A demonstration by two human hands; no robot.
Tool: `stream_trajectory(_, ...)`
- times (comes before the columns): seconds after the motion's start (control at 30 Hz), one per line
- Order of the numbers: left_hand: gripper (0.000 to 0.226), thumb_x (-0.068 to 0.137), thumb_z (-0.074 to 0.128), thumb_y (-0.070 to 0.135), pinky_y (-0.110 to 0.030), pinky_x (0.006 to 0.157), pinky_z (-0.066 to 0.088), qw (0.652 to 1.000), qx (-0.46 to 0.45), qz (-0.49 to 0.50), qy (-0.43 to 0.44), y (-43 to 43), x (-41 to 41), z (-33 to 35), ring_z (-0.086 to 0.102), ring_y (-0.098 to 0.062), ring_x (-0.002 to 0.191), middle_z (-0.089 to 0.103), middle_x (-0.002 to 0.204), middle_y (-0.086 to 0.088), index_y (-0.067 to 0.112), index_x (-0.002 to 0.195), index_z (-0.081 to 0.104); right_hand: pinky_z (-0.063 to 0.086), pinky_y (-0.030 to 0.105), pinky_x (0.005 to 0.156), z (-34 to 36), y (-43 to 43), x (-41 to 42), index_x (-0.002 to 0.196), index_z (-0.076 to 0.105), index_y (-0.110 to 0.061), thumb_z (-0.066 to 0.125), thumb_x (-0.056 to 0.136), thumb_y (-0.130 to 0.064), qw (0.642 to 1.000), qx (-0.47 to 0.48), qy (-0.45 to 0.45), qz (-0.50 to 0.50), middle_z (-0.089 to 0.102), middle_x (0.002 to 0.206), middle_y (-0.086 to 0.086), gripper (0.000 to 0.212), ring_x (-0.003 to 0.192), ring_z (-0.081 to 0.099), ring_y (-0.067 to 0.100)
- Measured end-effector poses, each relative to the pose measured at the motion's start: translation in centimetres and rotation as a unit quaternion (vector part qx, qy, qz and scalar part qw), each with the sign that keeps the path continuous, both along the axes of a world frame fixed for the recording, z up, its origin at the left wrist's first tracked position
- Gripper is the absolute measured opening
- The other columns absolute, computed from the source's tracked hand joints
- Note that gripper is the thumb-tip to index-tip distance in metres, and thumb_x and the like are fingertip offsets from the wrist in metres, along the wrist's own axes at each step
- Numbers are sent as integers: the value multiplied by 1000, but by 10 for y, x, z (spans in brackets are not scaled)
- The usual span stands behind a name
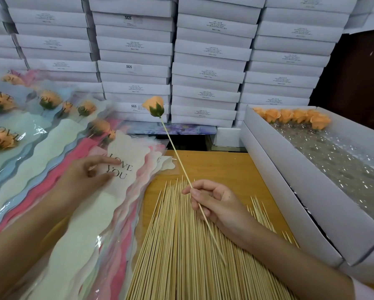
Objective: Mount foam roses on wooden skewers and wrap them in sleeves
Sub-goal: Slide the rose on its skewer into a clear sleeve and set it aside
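A peach foam rose with a green calyx (pixel 154 106) sits on the tip of a thin wooden skewer (pixel 175 152), raised mid-frame and tilted toward the upper left. The right hand (pixel 216 202) pinches the skewer's lower part, fingers (pixel 195 187) curled round it, above a pile of bare wooden skewers (pixel 177 245) on the tan wooden surface (pixel 225 167). The left hand (pixel 88 173) lies at centre left, fingers (pixel 111 161) stretched out, holding nothing, touching a cream paper sleeve (pixel 125 148) printed "LOVE YOU". This sleeve tops a fanned stack of pastel sleeves (pixel 41 161). Wrapped roses (pixel 49 99) at upper left carry the same words. A long white cardboard box (pixel 290 180) at right holds a row of peach roses (pixel 294 116). Stacked white boxes (pixel 134 50) behind read "SGS".
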State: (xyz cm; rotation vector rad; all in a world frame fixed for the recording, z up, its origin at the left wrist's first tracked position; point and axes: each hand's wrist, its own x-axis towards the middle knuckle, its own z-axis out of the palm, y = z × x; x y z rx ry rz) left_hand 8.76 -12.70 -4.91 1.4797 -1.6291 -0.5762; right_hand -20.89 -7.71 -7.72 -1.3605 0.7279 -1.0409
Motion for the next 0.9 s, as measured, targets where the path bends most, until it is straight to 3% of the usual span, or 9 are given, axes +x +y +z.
stream_trajectory(0.07,31,89,66,3,-11,60,52,993,12,-18,112,5,-6,7,69,-9,78,73,104,5,32,97,74,41,19,58,0,0,0,102,73,-17,63,88,-31,1000,-3,-3,-6,60,71,-3,23,54,44,3)
stream_trajectory(0.17,37,90,61,-1,-14,57,54,969,48,-55,237,14,-19,16,72,-7,74,76,98,6,28,110,72,39,23,59,0,1,1,100,73,-17,62,87,-31,1000,-7,-8,-26,60,70,-3,21,54,43,4)
stream_trajectory(0.33,46,87,62,0,-17,50,53,947,117,-90,284,31,-49,13,71,-7,71,68,112,16,28,122,64,38,27,58,1,-1,0,95,73,-18,63,84,-31,996,-6,-30,-86,59,69,-2,20,53,42,6)
stream_trajectory(0.47,56,77,68,0,-30,72,60,914,149,-182,330,41,-70,-6,72,-22,89,71,117,-4,21,129,60,35,28,59,0,-3,-1,96,72,-14,63,82,-29,990,-6,-56,-130,58,66,-2,22,53,41,6)
stream_trajectory(0.53,56,77,76,8,-49,95,50,923,145,-208,291,42,-72,-15,63,-31,100,68,112,-13,27,127,63,35,28,60,0,-4,-2,98,71,-10,62,82,-28,988,-1,-64,-142,57,66,-1,25,54,41,7)
stream_trajectory(0.57,50,79,78,12,-52,95,44,930,137,-213,266,43,-72,-17,57,-32,97,65,104,-18,30,124,65,35,28,60,0,-4,-2,98,70,-10,62,82,-28,987,1,-67,-145,57,66,-1,26,54,41,7)
stream_trajectory(0.63,33,85,74,12,-42,80,44,943,113,-198,241,43,-73,-22,54,-29,81,60,87,-33,29,113,72,35,28,59,0,-4,-2,100,70,-8,62,82,-27,986,5,-72,-149,56,66,-2,26,53,40,7)
stream_trajectory(0.73,19,86,68,6,-19,54,43,956,76,-163,233,40,-73,-26,51,-13,52,57,69,-23,20,96,78,34,28,60,0,-4,-2,101,69,-8,61,84,-26,986,7,-67,-155,56,66,-2,26,54,40,7)
stream_trajectory(0.9,15,86,68,2,-13,51,38,951,88,-171,243,38,-72,-26,38,-13,47,36,59,-13,15,90,74,36,25,58,0,-4,-1,97,71,-12,62,84,-26,986,3,-67,-153,56,66,-2,21,54,41,7)
